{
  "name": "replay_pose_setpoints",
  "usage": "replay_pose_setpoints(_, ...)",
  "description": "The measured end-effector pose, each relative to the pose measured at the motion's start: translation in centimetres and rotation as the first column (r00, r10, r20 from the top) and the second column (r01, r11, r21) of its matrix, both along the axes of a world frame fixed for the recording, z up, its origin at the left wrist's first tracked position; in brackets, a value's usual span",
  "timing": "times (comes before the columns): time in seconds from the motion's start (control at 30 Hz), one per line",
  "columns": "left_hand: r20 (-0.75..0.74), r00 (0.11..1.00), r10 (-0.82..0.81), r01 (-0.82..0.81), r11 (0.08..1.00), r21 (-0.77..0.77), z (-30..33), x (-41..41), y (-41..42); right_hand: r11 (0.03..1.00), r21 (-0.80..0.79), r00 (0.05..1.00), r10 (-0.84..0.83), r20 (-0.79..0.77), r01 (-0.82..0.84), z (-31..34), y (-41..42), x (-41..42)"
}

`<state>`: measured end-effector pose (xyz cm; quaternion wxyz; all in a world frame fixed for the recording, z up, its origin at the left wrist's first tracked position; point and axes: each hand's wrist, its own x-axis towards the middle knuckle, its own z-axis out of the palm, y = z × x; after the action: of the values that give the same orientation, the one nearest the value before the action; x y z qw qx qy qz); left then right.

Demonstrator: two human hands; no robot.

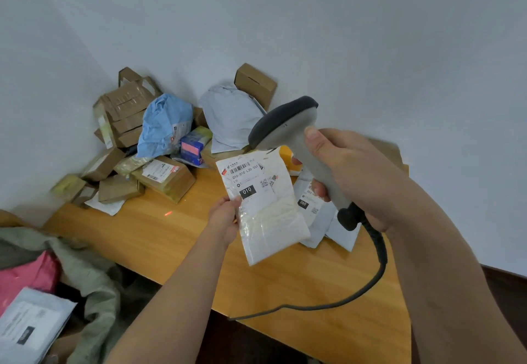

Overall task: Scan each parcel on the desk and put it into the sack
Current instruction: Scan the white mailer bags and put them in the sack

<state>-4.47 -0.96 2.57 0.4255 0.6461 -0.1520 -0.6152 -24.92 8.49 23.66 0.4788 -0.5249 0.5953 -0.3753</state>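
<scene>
Head: L hand (225,218) holds parcel (266,206), R hand (350,175) aims scanner (288,129), prob.

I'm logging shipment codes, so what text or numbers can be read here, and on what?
"010-010-L30-551": label of the white parcel held by the left hand.
"010": black box on the same label.
"060": black box on the grey mailer lying on the desk.
All other labels, including on parcels in the sack: too small or blurred.

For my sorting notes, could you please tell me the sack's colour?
The sack is grey-green, seen best in the head view.
</scene>
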Motion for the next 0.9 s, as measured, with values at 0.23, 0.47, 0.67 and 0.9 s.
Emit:
replay_pose_setpoints(0.23, -0.002, 0.999, -0.051, 0.051, 0.996, -0.078, 1.9, 7.5, 1.7, 0.999, -0.013, 1.000, 0.029, 0.010, -0.029, 1.2, 1.4, 7.4)
replay_pose_setpoints(0.47, -0.081, 0.990, 0.119, -0.126, 0.987, -0.098, 3.3, 18.0, 4.9, 0.996, -0.007, 0.995, 0.085, 0.052, -0.085, 1.3, 1.8, 18.0)
replay_pose_setpoints(0.67, 0.161, 0.766, 0.622, -0.609, 0.783, -0.127, 3.9, 32.1, 10.1, 0.984, 0.073, 0.974, 0.150, 0.170, -0.164, 0.0, 1.9, 27.4)
replay_pose_setpoints(0.9, 0.265, 0.455, 0.850, -0.828, 0.513, -0.226, 3.3, 45.2, 14.6, 0.957, 0.087, 0.950, 0.259, 0.174, -0.277, -1.1, 1.9, 34.1)
